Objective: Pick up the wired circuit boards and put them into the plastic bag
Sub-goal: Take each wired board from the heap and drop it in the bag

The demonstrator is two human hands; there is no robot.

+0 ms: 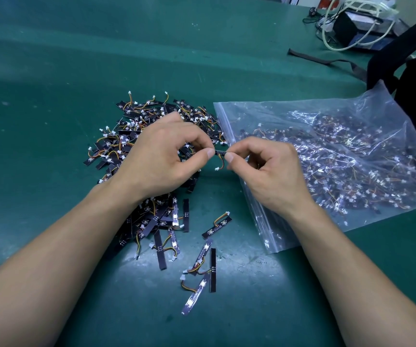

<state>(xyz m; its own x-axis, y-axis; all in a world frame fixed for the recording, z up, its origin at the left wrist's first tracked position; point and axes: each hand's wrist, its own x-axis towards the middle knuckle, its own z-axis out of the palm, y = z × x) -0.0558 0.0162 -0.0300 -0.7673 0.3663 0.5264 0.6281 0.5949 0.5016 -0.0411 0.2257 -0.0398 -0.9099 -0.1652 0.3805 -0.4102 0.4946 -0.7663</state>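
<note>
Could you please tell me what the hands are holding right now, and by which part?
Both hold one wired circuit board: the left hand pinches one end, the right hand the other; its wire hangs free below.

This looks like an electronics workshop or a factory packing bench: the tabletop (51,71) is covered with a worn, scuffed green mat. Just left of the bag (372,101), a clear zip pouch stuffed with the same parts, lies a heap of boards (126,144), many dozens of identical small black strips with coloured wires and white plugs. Beyond the bag, at the tabletop's far edge, stands a black box (344,28) draped in white cables (377,7).
</note>
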